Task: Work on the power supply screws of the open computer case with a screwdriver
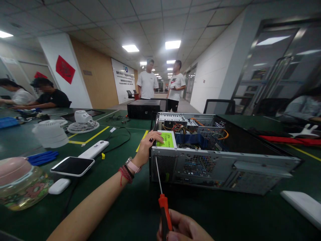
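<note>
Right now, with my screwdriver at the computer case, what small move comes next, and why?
Perhaps turn the screwdriver gently: its tip seems to meet the metal panel, your right hand grips it, and your left hand rests on the green-labelled unit.

The left forearm (97, 201) is bare along its visible length. Around its wrist sits a wristwatch with a pale pink strap (134, 166) and a silvery metal case, the dial too small to read. Just behind it come a thin black band (129, 171) and a red braided bracelet (123, 175) with a loose dangling end. A dark, rounded ring (151, 140) adorns one left-hand finger.
</note>
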Tool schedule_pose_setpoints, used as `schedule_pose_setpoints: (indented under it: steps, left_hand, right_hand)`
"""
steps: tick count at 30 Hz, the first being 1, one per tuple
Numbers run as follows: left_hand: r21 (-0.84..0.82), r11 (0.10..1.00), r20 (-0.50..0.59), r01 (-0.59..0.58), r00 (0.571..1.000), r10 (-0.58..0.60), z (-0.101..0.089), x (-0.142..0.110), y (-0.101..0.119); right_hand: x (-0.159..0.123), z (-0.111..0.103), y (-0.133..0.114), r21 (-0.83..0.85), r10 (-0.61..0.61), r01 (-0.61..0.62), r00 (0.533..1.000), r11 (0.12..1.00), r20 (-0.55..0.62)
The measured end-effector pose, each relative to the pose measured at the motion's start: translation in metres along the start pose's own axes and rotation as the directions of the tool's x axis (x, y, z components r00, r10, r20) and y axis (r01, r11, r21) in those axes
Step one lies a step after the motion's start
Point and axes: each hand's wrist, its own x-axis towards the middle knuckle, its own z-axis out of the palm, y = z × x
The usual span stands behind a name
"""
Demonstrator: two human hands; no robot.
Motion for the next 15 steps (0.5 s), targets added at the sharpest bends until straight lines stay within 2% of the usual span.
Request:
schedule_pose_setpoints:
  steps: [5, 15]
  left_hand:
    - [0.002, 1.0, -0.001, 0.013, 1.0, -0.013, 0.0004, -0.0003, 0.0015]
    - [0.021, 0.999, 0.007, 0.038, 0.999, -0.039, -0.0002, -0.0002, 0.0024]
  right_hand:
    - [0.0008, 0.0014, 0.0001, -0.021, 0.032, -0.033, 0.998, 0.999, -0.054]
    - [-0.0006, -0.0012, -0.0012, -0.013, -0.001, 0.001, 1.0, 1.0, -0.017]
